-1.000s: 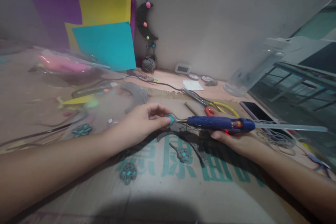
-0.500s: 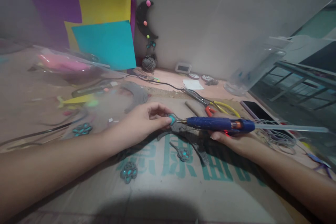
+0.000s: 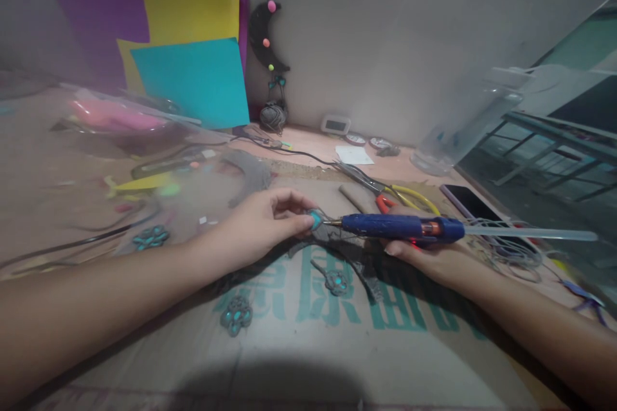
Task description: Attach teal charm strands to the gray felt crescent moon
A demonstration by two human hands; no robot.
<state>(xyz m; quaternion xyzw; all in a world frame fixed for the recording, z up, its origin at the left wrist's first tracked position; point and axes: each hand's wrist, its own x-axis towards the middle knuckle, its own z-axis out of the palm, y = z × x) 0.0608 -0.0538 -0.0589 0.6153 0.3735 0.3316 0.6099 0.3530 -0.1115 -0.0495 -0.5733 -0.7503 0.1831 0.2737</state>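
Observation:
Between the thumb and fingers of my left hand (image 3: 282, 215) is a small turquoise piece (image 3: 316, 219) with a grey edge. My right hand (image 3: 429, 260) grips a blue hot glue gun (image 3: 380, 226), its metal nozzle at or very near the turquoise piece. A clear glue stick (image 3: 530, 232) juts from the gun's back, and a red light glows beneath it. Under the hands lies a grey crescent-shaped piece (image 3: 369, 279), partly hidden. Close by are a grey-and-turquoise flower on a stem (image 3: 336, 282) and another such flower (image 3: 236, 316).
Scissors with yellow-and-red handles (image 3: 409, 198), a phone (image 3: 470, 202) and coiled cord (image 3: 511, 257) lie to the right. Another turquoise flower (image 3: 151, 237) and a grey crescent (image 3: 250, 173) are on the left. A dark decorated moon (image 3: 260, 32) hangs on the wall. A black cable (image 3: 308, 154) crosses behind.
The glue gun has shifted very slightly left with my right hand. My left hand keeps its hold on the turquoise piece, almost still.

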